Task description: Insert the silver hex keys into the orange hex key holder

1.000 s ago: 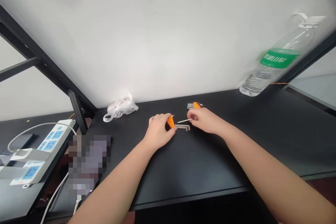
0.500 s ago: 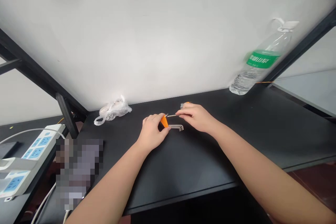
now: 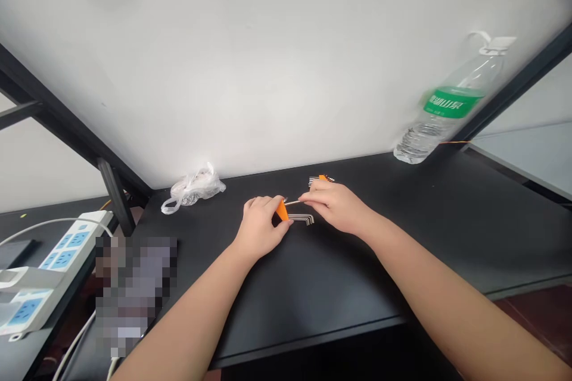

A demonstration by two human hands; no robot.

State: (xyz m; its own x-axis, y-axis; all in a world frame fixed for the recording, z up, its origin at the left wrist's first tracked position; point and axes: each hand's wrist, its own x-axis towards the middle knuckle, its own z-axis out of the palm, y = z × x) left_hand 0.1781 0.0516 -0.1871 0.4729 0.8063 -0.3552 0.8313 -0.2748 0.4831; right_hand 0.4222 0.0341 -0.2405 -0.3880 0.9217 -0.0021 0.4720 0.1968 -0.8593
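My left hand grips an orange holder between thumb and fingers, above the black table. Several bent metal hex keys stick out of the holder to the right. My right hand pinches the end of one thin metal key, whose other end is near the top of the holder. Whether that key sits in the holder is too small to tell. Just behind my right hand lies a second orange holder with several metal pieces, partly hidden by the hand.
On the black table, a clear plastic bag lies at the back left. A large bottle with a green label leans at the back right. White power strips with cables and a blurred-out object are at the left.
My right hand has moved slightly down and left, and the key between the hands now tilts more. The second orange holder shows more behind it. The view has shifted a little.
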